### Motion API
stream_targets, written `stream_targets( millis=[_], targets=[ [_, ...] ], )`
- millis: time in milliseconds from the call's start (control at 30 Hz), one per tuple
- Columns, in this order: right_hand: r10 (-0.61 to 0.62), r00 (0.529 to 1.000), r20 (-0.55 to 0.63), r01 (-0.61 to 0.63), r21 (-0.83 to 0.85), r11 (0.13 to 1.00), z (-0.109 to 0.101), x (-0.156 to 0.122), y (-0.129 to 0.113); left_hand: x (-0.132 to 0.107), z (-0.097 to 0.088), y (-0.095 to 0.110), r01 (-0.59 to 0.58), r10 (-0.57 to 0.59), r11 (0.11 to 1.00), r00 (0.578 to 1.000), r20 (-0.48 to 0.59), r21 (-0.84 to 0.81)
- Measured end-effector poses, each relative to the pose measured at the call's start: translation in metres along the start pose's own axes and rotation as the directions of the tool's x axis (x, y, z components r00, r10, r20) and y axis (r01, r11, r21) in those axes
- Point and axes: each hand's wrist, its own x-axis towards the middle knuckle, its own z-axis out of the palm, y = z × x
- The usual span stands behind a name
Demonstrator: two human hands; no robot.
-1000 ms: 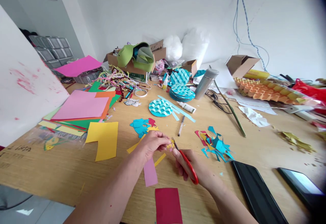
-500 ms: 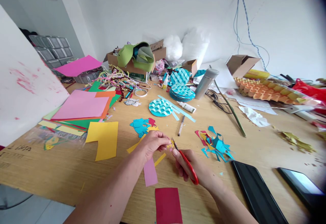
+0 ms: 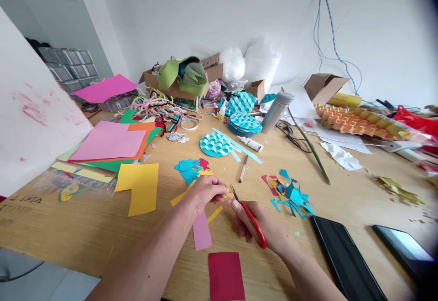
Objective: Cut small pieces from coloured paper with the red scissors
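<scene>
So I've got one small yellow paper piece (image 3: 228, 196) up in front of me, over the middle of the surface (image 3: 267, 278), pinched between the fingertips of my left grip (image 3: 207, 190). Most of it is hidden, so I can't tell its full shape. My right grip (image 3: 265, 223) is closed around one pair of red-handled scissors (image 3: 253, 222), tips right by the yellow bit; can't really tell if the blades are apart.

Close by: two yellow strips (image 3: 215, 214), one pink strip (image 3: 202, 232) near my left wrist, and one dark red sheet (image 3: 226, 276) nearest me. Just past my left grip there's a blue fish cutout pile (image 3: 187, 171) (overlapping, no clean count), plus one red cutout (image 3: 204, 163). One pen (image 3: 243, 168) lies beyond the scissors.

Off to the right, one scrap heap (image 3: 294, 194), way too tangled to count, then two phones (image 3: 345, 255). Left side has one notched yellow sheet (image 3: 142, 187). Further back: one woven blue disc (image 3: 215, 145) lying on its own and one silver bottle (image 3: 276, 113).
</scene>
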Motion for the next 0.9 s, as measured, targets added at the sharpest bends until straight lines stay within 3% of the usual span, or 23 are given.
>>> stream_targets(
  millis=[900],
  targets=[
    [0.004, 1.0, 0.002, -0.004, -0.017, 1.0, 0.0003, 0.0008, -0.0006, -0.0004, 0.0001, 0.0005, 0.013, -0.013, 1.0, 1.0, -0.008, -0.003]
  ],
)
